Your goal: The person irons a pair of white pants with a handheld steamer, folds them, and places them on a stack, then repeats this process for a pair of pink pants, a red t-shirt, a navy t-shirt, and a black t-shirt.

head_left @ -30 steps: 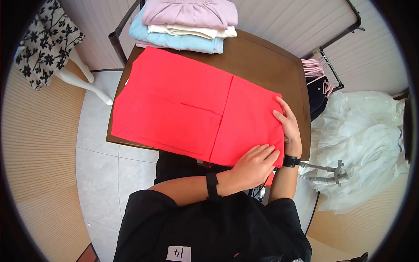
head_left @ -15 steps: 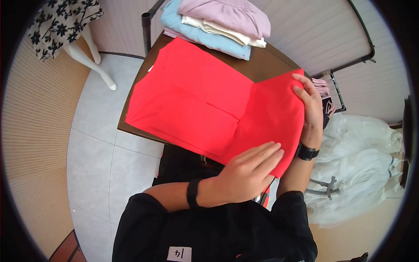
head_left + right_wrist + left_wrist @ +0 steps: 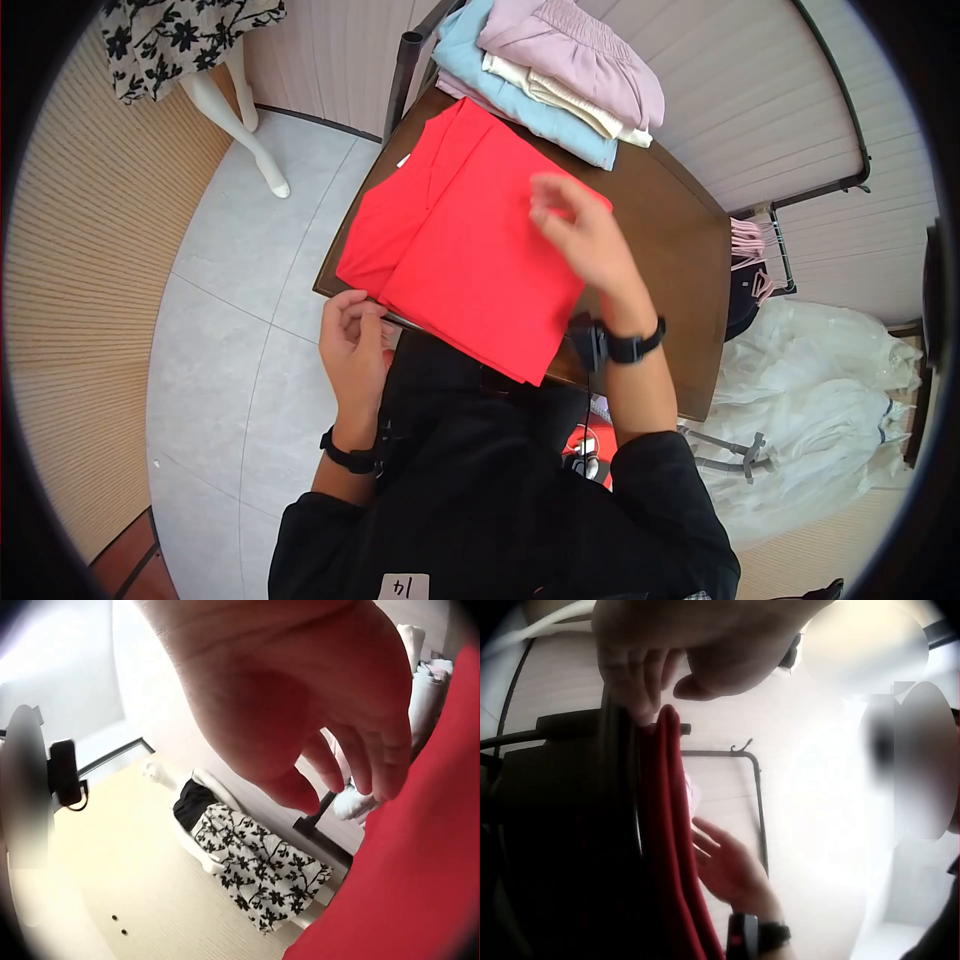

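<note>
A red top (image 3: 490,250) lies folded on the brown table (image 3: 650,260), its lower part turned over onto the rest, with a small white label at the far left edge. My left hand (image 3: 352,345) is at the table's near left edge, fingertips right at the top's near corner. In the left wrist view its fingers bend loosely beside the layered red edge (image 3: 667,825), thumb apart. Over the right part of the top is my right hand (image 3: 592,245), slightly blurred, fingers loosely bent. The right wrist view shows that hand (image 3: 300,697) with nothing between thumb and fingers.
A stack of folded clothes (image 3: 560,75), lilac, cream and light blue, sits at the table's back. A mannequin (image 3: 235,120) in a floral skirt stands at the left. Pink hangers (image 3: 746,238) and white tulle dresses (image 3: 820,420) are on the right.
The top's right part has been lifted and folded over to the left. My left hand has moved left to the near corner. The right hand has let go and moved inward above the top.
</note>
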`<move>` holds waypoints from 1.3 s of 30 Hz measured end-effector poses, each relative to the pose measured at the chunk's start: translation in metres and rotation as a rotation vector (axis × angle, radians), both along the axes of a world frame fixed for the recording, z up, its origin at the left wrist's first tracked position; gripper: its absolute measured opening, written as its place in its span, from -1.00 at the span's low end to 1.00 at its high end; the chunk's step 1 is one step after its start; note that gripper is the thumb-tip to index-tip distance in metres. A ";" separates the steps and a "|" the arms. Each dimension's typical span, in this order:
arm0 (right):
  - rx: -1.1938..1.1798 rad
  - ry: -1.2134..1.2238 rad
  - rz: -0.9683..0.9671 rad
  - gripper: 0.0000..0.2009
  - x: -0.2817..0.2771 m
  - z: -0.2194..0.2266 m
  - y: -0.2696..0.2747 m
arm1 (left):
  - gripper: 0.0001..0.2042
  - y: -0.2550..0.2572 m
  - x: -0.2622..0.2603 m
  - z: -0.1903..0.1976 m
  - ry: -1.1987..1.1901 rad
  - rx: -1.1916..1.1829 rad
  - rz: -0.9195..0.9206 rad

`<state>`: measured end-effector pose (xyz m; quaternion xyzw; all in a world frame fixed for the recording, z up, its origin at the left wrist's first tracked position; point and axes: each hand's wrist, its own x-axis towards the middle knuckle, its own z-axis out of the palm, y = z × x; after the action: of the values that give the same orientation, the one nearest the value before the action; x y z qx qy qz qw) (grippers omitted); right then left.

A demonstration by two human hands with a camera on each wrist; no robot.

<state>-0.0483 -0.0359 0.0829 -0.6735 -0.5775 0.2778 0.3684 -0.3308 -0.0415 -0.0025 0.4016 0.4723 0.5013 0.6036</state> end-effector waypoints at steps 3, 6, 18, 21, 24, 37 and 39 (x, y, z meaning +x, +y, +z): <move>-0.073 -0.317 0.209 -0.49 -0.048 0.021 -0.038 | -0.88 -0.003 -0.005 -0.008 -0.027 -0.040 -0.031; -0.004 -0.389 0.329 -0.38 -0.092 0.002 -0.062 | -0.81 -0.005 -0.006 -0.007 -0.054 -0.141 -0.141; -0.001 -0.730 0.169 -0.46 -0.097 -0.037 -0.139 | -0.67 -0.036 -0.014 -0.020 -0.264 -0.336 -0.433; -0.014 -0.714 0.093 -0.50 -0.093 -0.037 -0.166 | -0.60 -0.048 -0.008 -0.024 -0.471 -0.380 -0.522; 0.063 -0.844 0.010 -0.47 -0.103 -0.043 -0.172 | -0.65 -0.061 0.003 -0.027 -0.481 -0.365 -0.554; 0.205 -0.284 -0.078 -0.59 -0.062 -0.002 -0.180 | -0.53 -0.038 0.040 0.048 -0.623 -0.016 -0.742; 0.226 -0.219 -0.132 -0.62 -0.032 0.026 -0.180 | -0.52 -0.027 0.072 0.090 -0.656 0.124 -0.881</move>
<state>-0.0805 -0.2161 0.1092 -0.6904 -0.5963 0.1111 0.3942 -0.2590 -0.0682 0.0871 0.4189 0.0164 0.3272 0.8469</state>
